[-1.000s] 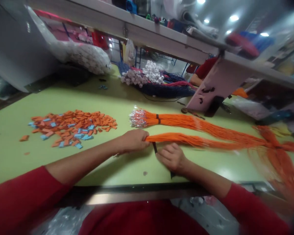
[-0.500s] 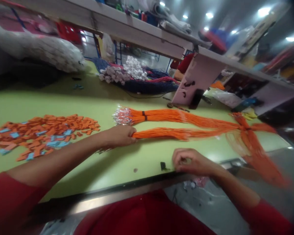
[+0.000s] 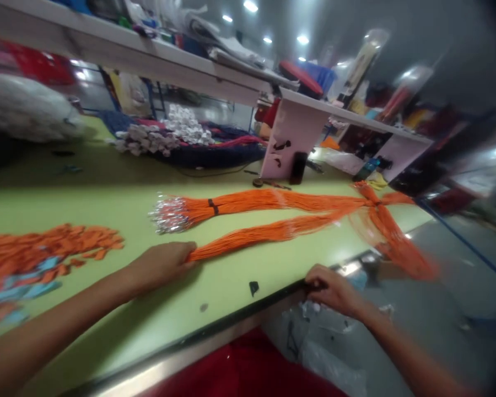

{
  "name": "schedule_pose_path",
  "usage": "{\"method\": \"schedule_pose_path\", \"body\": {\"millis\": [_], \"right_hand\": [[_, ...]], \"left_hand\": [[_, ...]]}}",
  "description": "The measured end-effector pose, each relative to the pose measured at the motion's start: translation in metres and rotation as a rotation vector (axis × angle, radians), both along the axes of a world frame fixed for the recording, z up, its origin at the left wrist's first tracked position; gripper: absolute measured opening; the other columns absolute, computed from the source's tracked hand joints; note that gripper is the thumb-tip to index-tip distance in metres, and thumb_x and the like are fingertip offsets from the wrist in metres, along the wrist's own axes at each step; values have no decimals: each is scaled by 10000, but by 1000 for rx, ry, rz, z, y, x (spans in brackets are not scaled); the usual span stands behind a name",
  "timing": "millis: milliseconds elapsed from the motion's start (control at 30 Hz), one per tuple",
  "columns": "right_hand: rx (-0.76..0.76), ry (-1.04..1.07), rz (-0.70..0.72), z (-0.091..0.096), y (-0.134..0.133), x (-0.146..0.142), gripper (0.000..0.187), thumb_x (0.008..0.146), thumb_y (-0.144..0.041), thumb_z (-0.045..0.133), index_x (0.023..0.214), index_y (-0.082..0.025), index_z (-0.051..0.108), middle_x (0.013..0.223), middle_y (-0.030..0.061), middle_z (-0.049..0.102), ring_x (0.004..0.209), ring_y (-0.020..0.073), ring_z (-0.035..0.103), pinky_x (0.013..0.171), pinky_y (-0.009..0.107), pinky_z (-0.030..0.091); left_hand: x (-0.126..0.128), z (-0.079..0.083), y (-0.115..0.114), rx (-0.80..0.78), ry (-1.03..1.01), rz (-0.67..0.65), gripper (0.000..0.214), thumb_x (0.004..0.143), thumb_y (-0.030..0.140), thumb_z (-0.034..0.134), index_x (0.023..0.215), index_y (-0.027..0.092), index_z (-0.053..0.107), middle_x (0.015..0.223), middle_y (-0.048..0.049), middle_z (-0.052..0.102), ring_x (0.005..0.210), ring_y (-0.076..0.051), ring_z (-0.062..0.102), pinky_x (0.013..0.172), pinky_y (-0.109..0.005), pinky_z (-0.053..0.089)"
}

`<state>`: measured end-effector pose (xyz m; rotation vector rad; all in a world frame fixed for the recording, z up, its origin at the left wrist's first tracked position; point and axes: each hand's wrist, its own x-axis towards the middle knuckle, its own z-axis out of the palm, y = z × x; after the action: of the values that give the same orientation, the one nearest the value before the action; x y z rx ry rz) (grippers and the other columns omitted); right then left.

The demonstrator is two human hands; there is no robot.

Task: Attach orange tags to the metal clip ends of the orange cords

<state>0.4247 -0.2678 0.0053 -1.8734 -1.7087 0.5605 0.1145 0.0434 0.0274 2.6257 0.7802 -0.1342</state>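
Note:
My left hand [image 3: 161, 264] is closed around the near end of a loose bundle of orange cords [image 3: 268, 231] lying on the green table [image 3: 107, 187]. Behind it lies a second orange cord bundle [image 3: 273, 199], tied with a black band [image 3: 213, 207] and ending in silvery metal tips [image 3: 169, 215]. Both bundles join at the right and hang over the table edge. My right hand [image 3: 334, 289] is curled at the table's front edge; its fingers press together on something I cannot make out. A small black piece [image 3: 253, 287] lies on the table between my hands.
A heap of orange and blue tags [image 3: 37, 259] is spread at the left. Dark blue cords with white tags [image 3: 173, 135] are piled at the back. A shelf on a pink support [image 3: 289, 140] runs above the table, and a white sack [image 3: 25, 113] lies at far left.
My right hand has left the bundle and moved right to the table's front edge. The black piece now lies loose on the table. The view has swung to the right.

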Motion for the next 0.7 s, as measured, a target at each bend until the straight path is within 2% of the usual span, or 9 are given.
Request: {"method": "schedule_pose_path", "body": {"millis": [100, 167, 200, 267, 333, 400, 500, 600, 700], "right_hand": [[-120, 119, -119, 3, 9, 15, 432, 732, -478, 798, 1032, -227, 615, 827, 18, 636, 716, 183, 583, 643, 307, 502], [-194, 212, -134, 13, 24, 23, 402, 798, -545, 709, 1003, -212, 616, 764, 14, 638, 658, 177, 584, 604, 305, 500], [-190, 216, -138, 20, 35, 23, 370, 844, -558, 649, 964, -208, 624, 763, 24, 647, 661, 181, 595, 614, 312, 506], [-52, 100, -145, 36, 63, 13, 315, 917, -523, 563, 921, -217, 640, 825, 51, 671, 733, 203, 621, 684, 340, 520], [100, -45, -6, 49, 98, -12, 244, 940, -453, 561, 1010, -239, 656, 1019, 85, 685, 892, 234, 638, 807, 380, 520], [170, -157, 245, 54, 138, -46, 245, 948, -404, 568, 1121, -244, 637, 1168, 106, 654, 1073, 266, 605, 933, 432, 483], [141, -283, 548, 42, 192, -94, 484, 836, -485, 717, 1210, -207, 589, 1208, 132, 632, 1091, 290, 583, 946, 457, 469], [61, -340, 684, 20, 224, -119, 563, 753, -596, 749, 1089, -164, 621, 1007, 105, 640, 888, 255, 590, 789, 389, 495], [20, -271, 697, 9, 231, -124, 557, 743, -624, 740, 1048, -176, 617, 973, 75, 614, 877, 234, 574, 756, 340, 474]], "left_hand": [[-2, -5, -14, 290, -25, -41, 68, 801, 151, 509, 786, 194, 560, 725, -84, 659, 656, -249, 615, 639, -347, 445], [-3, -11, -22, 353, -36, -37, 140, 821, 67, 484, 804, 186, 557, 779, -103, 657, 709, -250, 614, 717, -376, 457], [-3, -14, -26, 368, -38, -32, 175, 836, 37, 460, 819, 181, 559, 808, -114, 654, 739, -255, 613, 744, -389, 454], [-5, -19, -33, 391, -43, -22, 223, 862, 4, 418, 846, 171, 565, 847, -132, 646, 785, -269, 606, 764, -406, 444], [-7, -22, -39, 414, -50, -25, 236, 883, 3, 401, 866, 160, 576, 869, -143, 641, 810, -278, 596, 760, -411, 436], [-9, -25, -46, 428, -61, -29, 217, 901, 29, 409, 886, 155, 585, 887, -140, 637, 821, -276, 585, 761, -409, 432], [-10, -28, -58, 435, -79, -14, 136, 942, 173, 458, 921, 153, 591, 901, -127, 626, 833, -276, 571, 781, -417, 435], [-18, -25, -67, 393, -177, 42, 319, 938, 409, 502, 1071, 130, 580, 1000, -143, 624, 944, -303, 566, 872, -453, 440], [-44, -17, -74, 327, -331, 120, 684, 842, 503, 607, 1367, 103, 426, 1336, -208, 537, 1248, -370, 463, 1078, -545, 334]]}}
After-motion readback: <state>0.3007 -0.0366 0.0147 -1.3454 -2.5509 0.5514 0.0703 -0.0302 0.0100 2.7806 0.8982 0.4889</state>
